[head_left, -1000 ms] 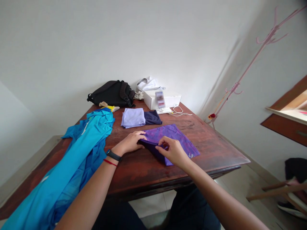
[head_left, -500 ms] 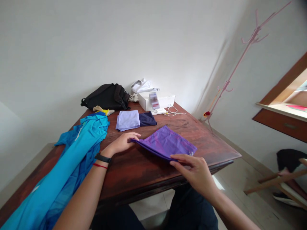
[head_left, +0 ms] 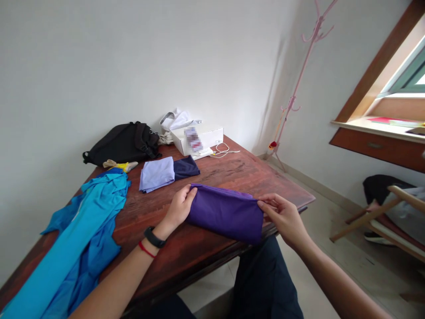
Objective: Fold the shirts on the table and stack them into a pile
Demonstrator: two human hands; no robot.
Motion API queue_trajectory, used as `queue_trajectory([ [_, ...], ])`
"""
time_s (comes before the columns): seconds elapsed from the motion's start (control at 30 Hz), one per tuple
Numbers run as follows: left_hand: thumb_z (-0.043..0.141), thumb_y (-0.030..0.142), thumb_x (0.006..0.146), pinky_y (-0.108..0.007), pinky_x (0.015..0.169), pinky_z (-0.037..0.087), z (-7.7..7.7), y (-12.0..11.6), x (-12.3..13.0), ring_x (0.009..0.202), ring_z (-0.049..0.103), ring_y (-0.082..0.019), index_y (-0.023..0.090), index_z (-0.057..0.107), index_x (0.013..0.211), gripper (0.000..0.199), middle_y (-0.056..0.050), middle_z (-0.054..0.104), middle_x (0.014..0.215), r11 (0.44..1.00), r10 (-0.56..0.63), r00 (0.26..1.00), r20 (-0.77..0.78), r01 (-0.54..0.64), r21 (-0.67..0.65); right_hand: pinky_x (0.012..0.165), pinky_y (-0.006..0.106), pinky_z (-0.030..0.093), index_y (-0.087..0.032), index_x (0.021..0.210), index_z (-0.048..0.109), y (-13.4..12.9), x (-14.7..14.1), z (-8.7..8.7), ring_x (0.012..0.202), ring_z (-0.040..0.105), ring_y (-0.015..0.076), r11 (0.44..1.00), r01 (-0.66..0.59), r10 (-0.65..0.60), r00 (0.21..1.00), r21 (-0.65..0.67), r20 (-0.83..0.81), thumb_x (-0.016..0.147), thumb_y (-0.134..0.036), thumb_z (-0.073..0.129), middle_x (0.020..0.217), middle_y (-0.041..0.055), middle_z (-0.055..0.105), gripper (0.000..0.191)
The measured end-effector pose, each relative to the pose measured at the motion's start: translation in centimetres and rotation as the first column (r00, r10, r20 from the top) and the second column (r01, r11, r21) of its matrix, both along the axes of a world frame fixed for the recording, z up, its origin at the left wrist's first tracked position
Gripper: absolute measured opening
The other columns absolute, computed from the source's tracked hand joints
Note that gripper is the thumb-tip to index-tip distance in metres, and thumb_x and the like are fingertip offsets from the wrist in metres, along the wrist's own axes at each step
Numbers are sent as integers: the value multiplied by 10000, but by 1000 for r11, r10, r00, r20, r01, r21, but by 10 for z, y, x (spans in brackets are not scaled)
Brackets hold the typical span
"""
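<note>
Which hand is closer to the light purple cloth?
Left. The left hand is just in front of the light purple cloth; the right hand is well to its right.

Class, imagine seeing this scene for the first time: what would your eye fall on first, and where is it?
Probably the bright blue fabric, sprawled along the left side of the reddish-brown table. Next comes the purple cloth at the table's near edge, held by its upper edge between the left hand and right hand. Farther back, the black bag stands out against the pale wall.
</note>
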State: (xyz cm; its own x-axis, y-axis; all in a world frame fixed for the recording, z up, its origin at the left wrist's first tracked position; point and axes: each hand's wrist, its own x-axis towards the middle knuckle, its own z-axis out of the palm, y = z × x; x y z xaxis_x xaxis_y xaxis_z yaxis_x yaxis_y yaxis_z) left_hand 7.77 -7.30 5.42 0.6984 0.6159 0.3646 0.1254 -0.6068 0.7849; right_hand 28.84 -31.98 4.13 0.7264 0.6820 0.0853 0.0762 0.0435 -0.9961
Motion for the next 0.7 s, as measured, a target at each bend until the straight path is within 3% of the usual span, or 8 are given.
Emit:
queue_trajectory([
  [0.13,478,431,1000,-301,706,478,-14,26,32,775,669,-230,194,621,817,331,-51,719,824,991,108,978,-178,-92,98,479,242,537,-171,924,681,38,31,-24,533,600,130,997,-19,21,999,-75,32,750,-484,772,676,-6,662,369],
  [0.3,515,384,973,-272,662,412,-30,54,58,719,631,-210,205,527,672,350,-21,647,699,980,163,937,-308,-118,159,464,250,538,-186,894,663,56,49,-42,578,612,156,980,-52,79,988,-194,135,806,-388,643,698,-3,643,221],
  [0.47,561,344,967,-260,629,351,-34,58,64,699,622,-192,196,561,670,332,-29,655,691,971,216,881,-420,-148,189,484,239,509,-202,910,668,56,61,-44,569,643,165,949,-29,133,939,-313,318,851,-329,581,677,6,658,165],
  [0.7,556,416,988,-287,687,403,-20,51,67,838,678,-237,214,666,827,280,-69,737,874,947,303,814,-495,-201,250,605,276,485,-196,866,679,56,69,-36,606,695,201,912,15,210,842,-410,498,868,-275,560,658,36,714,143],
])
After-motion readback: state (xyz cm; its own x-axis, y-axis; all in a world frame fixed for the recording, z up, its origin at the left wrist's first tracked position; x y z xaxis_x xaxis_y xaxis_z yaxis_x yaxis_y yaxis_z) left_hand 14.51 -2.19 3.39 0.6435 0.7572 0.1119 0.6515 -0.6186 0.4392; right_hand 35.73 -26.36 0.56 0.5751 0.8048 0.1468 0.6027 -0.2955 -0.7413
